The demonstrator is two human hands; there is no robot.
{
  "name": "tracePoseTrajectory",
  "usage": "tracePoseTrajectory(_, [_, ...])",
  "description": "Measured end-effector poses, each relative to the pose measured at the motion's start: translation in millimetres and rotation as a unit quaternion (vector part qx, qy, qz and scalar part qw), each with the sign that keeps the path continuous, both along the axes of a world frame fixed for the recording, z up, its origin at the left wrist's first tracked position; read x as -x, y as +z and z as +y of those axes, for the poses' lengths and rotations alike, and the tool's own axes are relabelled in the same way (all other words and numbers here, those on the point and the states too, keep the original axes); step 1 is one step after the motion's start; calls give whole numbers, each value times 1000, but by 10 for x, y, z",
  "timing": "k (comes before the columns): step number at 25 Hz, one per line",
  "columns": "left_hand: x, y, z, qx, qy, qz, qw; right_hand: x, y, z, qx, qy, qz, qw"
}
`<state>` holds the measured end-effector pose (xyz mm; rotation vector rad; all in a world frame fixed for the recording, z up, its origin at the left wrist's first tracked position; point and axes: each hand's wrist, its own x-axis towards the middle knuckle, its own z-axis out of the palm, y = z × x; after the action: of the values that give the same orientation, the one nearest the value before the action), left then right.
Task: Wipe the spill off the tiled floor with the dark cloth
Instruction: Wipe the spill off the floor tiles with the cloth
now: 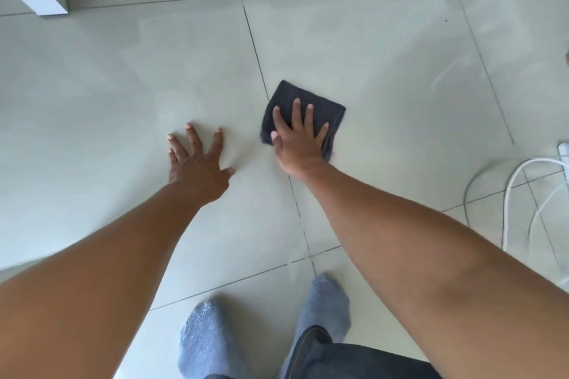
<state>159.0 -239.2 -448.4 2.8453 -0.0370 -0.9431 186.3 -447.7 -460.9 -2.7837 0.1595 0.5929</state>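
Head: hands (200, 163) splayed flat downward.

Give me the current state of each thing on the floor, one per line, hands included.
dark cloth: folded, flat on the floor, pinned under the right hand
right hand: palm down on the cloth, fingers spread
left hand: empty, splayed flat on bare tile
tiled floor: faint streaks, no clear puddle visible
white cables: looped loose at the right edge
grey socks: on both feet, planted on the tiles
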Motion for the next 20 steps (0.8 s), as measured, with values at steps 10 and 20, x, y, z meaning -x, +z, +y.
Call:
tracePoseTrajectory(10, [101,-55,233,23,-34,-38,998,343,9,-904,64,-106,0,992])
tracePoseTrajectory(20, [83,65,438,53,-30,-15,998,808,-52,620,-10,169,-41,985])
